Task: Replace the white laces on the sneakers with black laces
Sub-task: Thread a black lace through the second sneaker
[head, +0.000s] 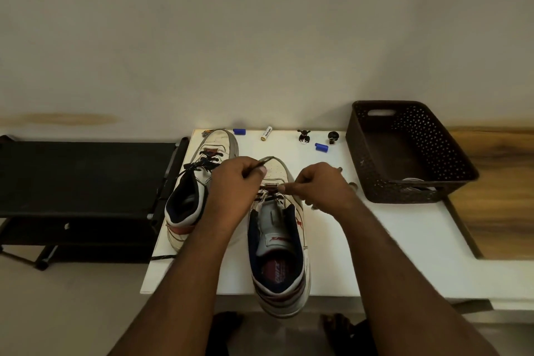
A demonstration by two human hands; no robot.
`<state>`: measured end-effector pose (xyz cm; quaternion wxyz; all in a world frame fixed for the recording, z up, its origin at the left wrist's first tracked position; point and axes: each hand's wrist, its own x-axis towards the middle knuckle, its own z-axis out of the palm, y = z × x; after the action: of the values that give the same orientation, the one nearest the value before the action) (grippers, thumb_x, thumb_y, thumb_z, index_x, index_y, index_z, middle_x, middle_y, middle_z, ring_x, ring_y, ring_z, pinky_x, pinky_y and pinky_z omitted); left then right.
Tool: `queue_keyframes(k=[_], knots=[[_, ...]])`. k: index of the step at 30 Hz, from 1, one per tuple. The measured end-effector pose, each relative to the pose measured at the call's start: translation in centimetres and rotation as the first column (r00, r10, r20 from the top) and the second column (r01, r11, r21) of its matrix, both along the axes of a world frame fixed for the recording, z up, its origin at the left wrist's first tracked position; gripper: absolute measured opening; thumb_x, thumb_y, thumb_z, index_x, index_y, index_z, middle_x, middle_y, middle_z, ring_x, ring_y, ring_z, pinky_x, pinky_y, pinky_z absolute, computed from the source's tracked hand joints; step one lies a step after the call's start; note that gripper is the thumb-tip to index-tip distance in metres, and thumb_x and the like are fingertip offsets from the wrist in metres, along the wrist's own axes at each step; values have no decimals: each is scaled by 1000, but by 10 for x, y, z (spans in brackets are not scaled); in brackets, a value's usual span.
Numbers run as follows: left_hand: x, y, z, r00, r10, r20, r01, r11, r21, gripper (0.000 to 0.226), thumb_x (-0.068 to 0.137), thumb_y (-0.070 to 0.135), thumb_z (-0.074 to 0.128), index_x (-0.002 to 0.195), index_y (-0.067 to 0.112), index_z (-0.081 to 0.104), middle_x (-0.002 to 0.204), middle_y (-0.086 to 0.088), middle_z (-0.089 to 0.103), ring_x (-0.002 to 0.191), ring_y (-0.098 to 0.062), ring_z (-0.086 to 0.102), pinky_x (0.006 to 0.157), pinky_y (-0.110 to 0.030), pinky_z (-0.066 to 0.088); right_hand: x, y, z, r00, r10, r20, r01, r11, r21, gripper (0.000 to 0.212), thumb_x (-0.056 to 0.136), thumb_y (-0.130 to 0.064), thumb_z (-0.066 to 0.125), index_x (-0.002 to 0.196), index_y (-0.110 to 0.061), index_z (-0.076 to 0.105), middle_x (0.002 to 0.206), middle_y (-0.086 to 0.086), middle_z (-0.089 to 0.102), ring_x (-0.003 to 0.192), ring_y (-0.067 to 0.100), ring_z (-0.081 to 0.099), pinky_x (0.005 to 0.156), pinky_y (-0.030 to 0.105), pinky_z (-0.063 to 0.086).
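A black lace (267, 190) is being threaded through the lowest eyelets of the near sneaker (278, 240), which stands on the white counter (375, 240) with its heel hanging over the front edge. Only the first few rows near the toe are laced; the upper eyelets are bare. The left hand (234, 182) is closed in a pinch on one end of the lace, which runs up and away from its fingertips toward the toe. The right hand (320, 185) pinches the other end just beside the tongue, tip pointed at an eyelet

Just left of the left hand's grip stands the second sneaker (196, 188), already carrying a dark lace, one end trailing off the counter edge

Beyond both grips, toward the wall, lie small loose items: two blue caps (321, 148), a battery (267, 133) and two small dark figures (303, 136). To the right of the right hand sits a dark woven basket (410, 150); something pale lies in its near corner, possibly the removed white laces, but that is unclear

Likely risks: uneven pulling could leave one lace end much shorter than the other; a skipped or twisted crossing would spoil the pattern; a hard tug toward the body could tip the overhanging sneaker off the counter; the tip may fray or miss the eyelet in this dim light
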<state>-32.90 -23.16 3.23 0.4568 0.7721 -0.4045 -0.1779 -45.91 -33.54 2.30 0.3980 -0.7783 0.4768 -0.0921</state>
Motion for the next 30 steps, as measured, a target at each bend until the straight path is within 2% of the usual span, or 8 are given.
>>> queue_keyframes(k=[7,10,13,17,19,22,27,30], knots=[[0,-5,-17,984,-92,-154,102,993,59,19,92,24,63,89,11,77,84,-8,74,82,-21,69,83,-39,55,18,17,-3,970,66,-235,-79,996,-43,36,73,-49,73,78,-17,56,73,-1,57,70,16,57,51,23,35],[1,-8,-21,972,-105,-211,109,994,8,18,91,12,63,104,12,75,99,-2,74,92,-9,68,91,-29,53,14,11,3,936,130,-328,-139,990,-6,32,75,-39,74,87,-13,60,70,-1,55,66,16,57,56,24,46],[0,-10,-24,969,-148,-198,148,989,-13,17,89,6,64,101,11,75,90,4,73,81,2,66,78,-13,52,16,13,-1,925,146,-350,-178,982,-62,28,81,-30,71,96,-7,66,77,5,59,73,20,61,66,27,49],[2,-11,-31,965,-217,-147,228,972,61,15,88,8,67,99,11,76,83,10,68,78,4,63,75,-11,50,19,16,-10,948,74,-311,-110,989,-100,30,84,-25,67,109,-7,64,100,11,66,89,26,66,79,32,55],[2,-9,-30,962,-228,-150,240,968,70,20,85,4,68,104,9,75,87,8,68,79,8,61,78,-8,47,18,13,-10,965,27,-262,-37,999,-34,28,83,-21,69,105,-5,64,98,13,66,89,29,67,81,36,57],[3,-7,-28,947,-217,-235,235,971,50,40,79,1,74,117,13,69,91,3,72,94,-6,64,97,-25,47,14,9,-9,989,-79,-125,95,988,124,20,78,-12,69,91,3,67,81,17,66,75,32,68,75,45,59],[-3,-8,-33,951,-200,-236,211,977,22,44,80,4,74,121,18,66,104,-3,73,91,0,64,95,-24,51,5,7,-2,981,-193,9,177,915,363,15,82,0,65,93,9,67,78,18,64,57,23,64,52,28,58],[-4,-14,-37,966,-176,-187,191,980,61,45,87,8,68,130,18,60,123,-6,66,102,-6,60,96,-20,45,2,7,0,975,-220,19,189,876,444,15,82,1,66,95,8,67,78,16,67,58,22,66,56,29,59]])
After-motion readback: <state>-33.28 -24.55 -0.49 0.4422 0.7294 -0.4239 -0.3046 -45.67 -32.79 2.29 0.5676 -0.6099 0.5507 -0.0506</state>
